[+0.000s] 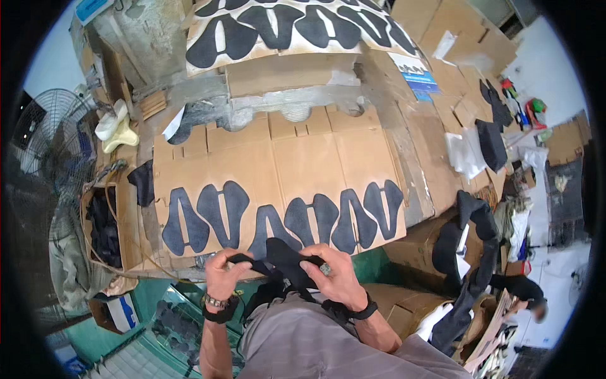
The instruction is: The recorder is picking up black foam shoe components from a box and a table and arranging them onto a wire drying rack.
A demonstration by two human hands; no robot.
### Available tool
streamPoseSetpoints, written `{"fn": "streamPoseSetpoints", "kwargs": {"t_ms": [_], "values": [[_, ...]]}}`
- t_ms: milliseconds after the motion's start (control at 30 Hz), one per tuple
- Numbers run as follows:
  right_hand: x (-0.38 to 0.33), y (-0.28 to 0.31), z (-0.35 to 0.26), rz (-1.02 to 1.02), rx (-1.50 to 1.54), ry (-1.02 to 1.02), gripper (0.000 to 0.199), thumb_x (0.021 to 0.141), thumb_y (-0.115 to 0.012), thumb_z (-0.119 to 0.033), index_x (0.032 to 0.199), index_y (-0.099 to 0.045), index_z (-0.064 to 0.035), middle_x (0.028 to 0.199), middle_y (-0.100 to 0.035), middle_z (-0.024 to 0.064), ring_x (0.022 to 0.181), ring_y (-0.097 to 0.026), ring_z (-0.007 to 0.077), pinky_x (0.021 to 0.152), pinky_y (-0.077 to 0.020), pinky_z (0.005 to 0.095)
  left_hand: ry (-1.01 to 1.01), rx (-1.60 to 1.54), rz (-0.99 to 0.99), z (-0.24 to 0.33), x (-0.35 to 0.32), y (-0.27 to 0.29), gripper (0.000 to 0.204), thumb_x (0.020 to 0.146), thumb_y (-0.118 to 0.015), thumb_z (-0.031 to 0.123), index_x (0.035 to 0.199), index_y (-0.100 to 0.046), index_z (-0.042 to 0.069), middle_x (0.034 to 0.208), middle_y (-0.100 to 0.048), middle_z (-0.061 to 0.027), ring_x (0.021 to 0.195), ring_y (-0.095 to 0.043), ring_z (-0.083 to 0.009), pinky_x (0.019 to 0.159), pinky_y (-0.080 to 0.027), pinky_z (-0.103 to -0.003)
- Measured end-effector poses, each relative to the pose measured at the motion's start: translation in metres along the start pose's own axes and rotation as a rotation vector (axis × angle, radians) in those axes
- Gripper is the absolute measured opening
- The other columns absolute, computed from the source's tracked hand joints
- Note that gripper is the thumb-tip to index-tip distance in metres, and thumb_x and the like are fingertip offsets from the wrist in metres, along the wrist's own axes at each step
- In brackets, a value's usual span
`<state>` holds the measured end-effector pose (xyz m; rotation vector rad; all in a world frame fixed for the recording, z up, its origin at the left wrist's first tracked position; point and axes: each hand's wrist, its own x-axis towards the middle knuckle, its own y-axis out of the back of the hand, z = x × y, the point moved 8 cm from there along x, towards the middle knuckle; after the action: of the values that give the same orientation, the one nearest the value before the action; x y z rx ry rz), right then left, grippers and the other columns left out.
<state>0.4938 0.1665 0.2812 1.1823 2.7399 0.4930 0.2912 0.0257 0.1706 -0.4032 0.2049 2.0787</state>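
Hands met low in the head view: the left hand [224,270] and right hand [333,273] both pinched a black fabric piece [282,258] (shaped like those laid flat) just below the cardboard sheet [297,161] bearing dark cut-outs [233,208].

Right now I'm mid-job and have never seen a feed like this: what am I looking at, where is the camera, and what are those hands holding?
There is no machine here: a person works with two bare hands. The single picture comes from a wide fisheye camera worn on the person's head, looking down, so straight edges bend near the rim and the forearms enter from the bottom. The left hand and right hand both grip one black fabric piece above the lap. In front lies a cardboard sheet with a row of dark cut-out pieces along its near edge. A second sheet of similar pieces sits farther back. A fan stands at the left, and more black pieces pile up at the right.
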Motion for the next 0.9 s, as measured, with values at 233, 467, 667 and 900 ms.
{"fn": "streamPoseSetpoints", "kwargs": {"t_ms": [233, 467, 667, 900], "values": [[0.046, 0.041, 0.025, -0.027, 0.058, 0.076, 0.012, 0.085, -0.071, 0.002, 0.095, -0.065, 0.0061, 0.088, -0.068, 0.0170, 0.075, -0.067, 0.0295, 0.067, -0.0513, 0.0340, -0.669, 0.274, 0.136, 0.100, 0.034, -0.031, 0.017, 0.067, -0.081, -0.002, 0.082, -0.071, -0.002, 0.080, -0.072, -0.0107, 0.076, -0.069, -0.0246, 0.082, -0.056, -0.037], [0.084, 0.089, 0.065, -0.042, 0.057, -0.018, 0.010, 0.089, -0.070, -0.003, 0.094, -0.067, 0.0054, 0.082, -0.068, 0.0152, 0.069, -0.065, 0.0256, 0.062, -0.0489, 0.0326, -0.610, 0.568, 0.184, 0.115, 0.092, -0.076, 0.018, 0.064, -0.083, -0.001, 0.080, -0.073, -0.001, 0.069, -0.066, -0.0097, 0.059, -0.060, -0.0219, 0.055, -0.043, -0.031], [0.116, 0.107, 0.095, -0.027, 0.060, -0.054, 0.013, 0.088, -0.069, 0.001, 0.100, -0.068, 0.0047, 0.087, -0.069, 0.0177, 0.071, -0.066, 0.0288, 0.062, -0.0507, 0.0325, -0.560, 0.569, 0.192, 0.110, 0.134, -0.093, 0.016, 0.068, -0.083, 0.003, 0.082, -0.074, 0.000, 0.069, -0.067, -0.0102, 0.060, -0.063, -0.0220, 0.053, -0.044, -0.031], [0.123, 0.133, 0.133, 0.115, -0.032, -0.201, 0.015, 0.086, -0.073, -0.007, 0.095, -0.067, 0.0041, 0.078, -0.066, 0.0076, 0.067, -0.059, 0.0153, 0.063, -0.0485, 0.0294, -0.554, 0.603, 0.104, 0.111, 0.164, -0.119, 0.021, 0.079, -0.082, 0.024, 0.083, -0.073, 0.005, 0.077, -0.067, -0.0110, 0.066, -0.065, -0.0298, 0.058, -0.050, -0.036]]}}
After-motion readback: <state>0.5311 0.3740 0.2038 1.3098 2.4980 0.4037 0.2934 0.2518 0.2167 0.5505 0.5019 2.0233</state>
